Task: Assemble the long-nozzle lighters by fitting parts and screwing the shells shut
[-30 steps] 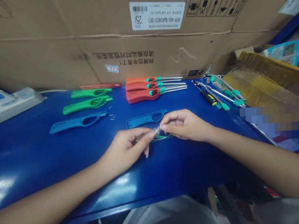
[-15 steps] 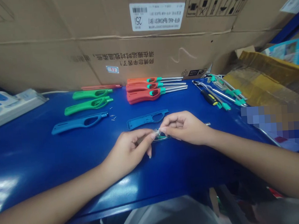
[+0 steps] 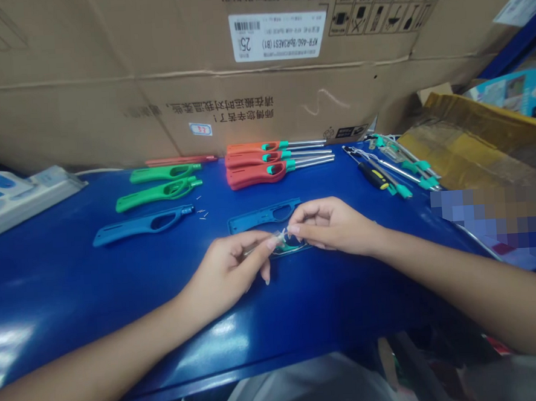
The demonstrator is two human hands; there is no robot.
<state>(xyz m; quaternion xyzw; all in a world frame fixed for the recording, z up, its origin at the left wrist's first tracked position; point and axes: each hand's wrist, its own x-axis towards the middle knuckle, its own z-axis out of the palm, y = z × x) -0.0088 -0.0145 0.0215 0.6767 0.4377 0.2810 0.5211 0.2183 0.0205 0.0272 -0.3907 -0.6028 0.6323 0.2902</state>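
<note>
Between the thumb and fingers of my left hand (image 3: 233,260) is a clear plastic lighter part (image 3: 277,236), mostly covered by the hand. Thumb and forefinger of my right hand (image 3: 335,228) are pinched together at its right end, by a thin whitish bit; what they grip is too small to make out. Under both hands lies a blue lighter shell half with a green piece (image 3: 292,245) in it, largely hidden. Just behind them an empty blue lighter shell half (image 3: 251,219) rests on the blue table (image 3: 167,327).
Assembled red and orange lighters (image 3: 255,176) lie at the back. Green shells (image 3: 152,196), a blue shell (image 3: 136,228) and tiny pins (image 3: 203,215) are on the left, by a power strip (image 3: 31,194). A screwdriver (image 3: 373,176), metal rods and a cardboard box (image 3: 482,145) are right.
My right hand has drawn very slightly away from the clear part, and the thin whitish bit shows more. Otherwise the view has only shifted a little.
</note>
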